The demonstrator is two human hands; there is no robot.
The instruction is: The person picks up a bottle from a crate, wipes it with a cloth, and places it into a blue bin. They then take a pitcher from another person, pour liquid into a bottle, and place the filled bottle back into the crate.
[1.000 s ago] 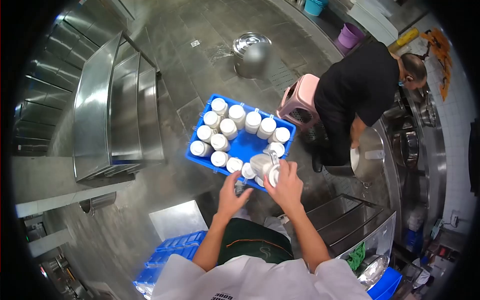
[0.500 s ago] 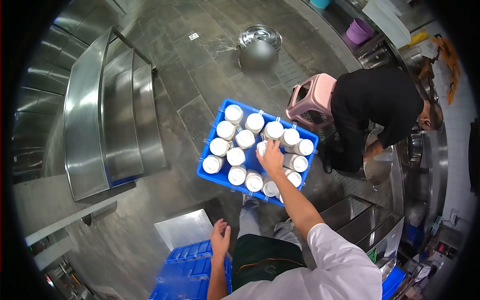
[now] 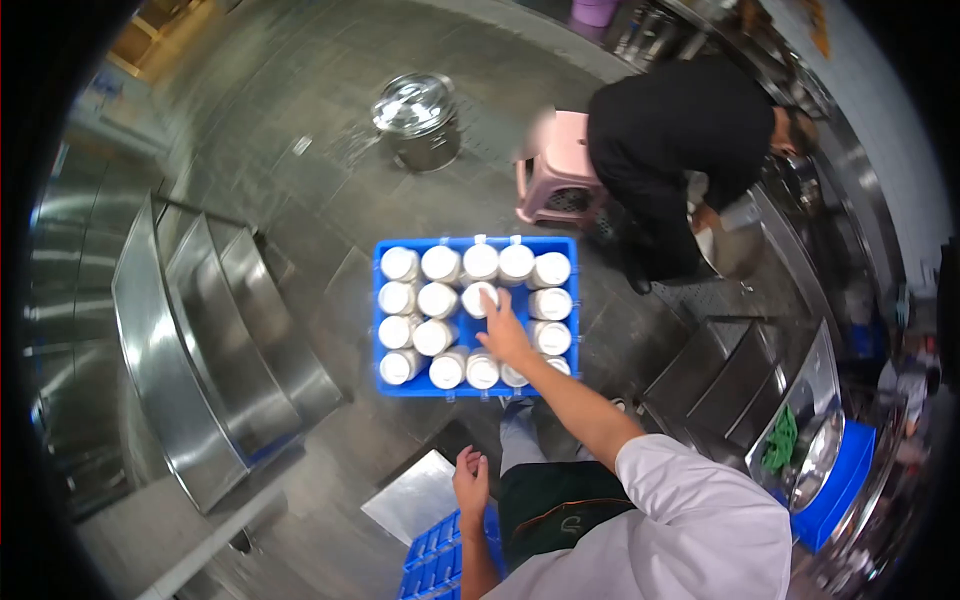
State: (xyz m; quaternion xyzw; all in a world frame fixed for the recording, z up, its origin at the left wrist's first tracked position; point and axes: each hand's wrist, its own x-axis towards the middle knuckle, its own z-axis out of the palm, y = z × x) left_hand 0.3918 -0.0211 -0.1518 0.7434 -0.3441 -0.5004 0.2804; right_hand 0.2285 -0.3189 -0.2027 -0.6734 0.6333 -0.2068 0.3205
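Observation:
A blue plastic crate (image 3: 386, 388) holds rows of white-lidded jars, with bare blue floor in parts of its middle. My right hand (image 3: 508, 335) reaches into it. Its fingertips touch the lid of one jar (image 3: 478, 299) in the second row from the far side, while the thumb stands apart from that jar. More jars (image 3: 437, 300) stand to its left, and another column (image 3: 549, 304) lines the crate's right wall. Low at my side, my left hand (image 3: 471, 484) is empty, its fingers loosely bent and apart, above stacked blue crates (image 3: 428, 562).
Beyond the crate stand a lidded steel pot (image 3: 425, 130) and a pink stool (image 3: 566, 165). A person in black (image 3: 690, 140) bends over a large vessel at right. Steel shelving (image 3: 165, 360) stands left, with steel basins (image 3: 715, 370) at lower right. A metal sheet (image 3: 412, 497) lies near the stacked crates.
My view has turned, so the crate appears squarer and farther left. My right thumb and fingers have spread from their hold on the jar, which keeps its place in the crate.

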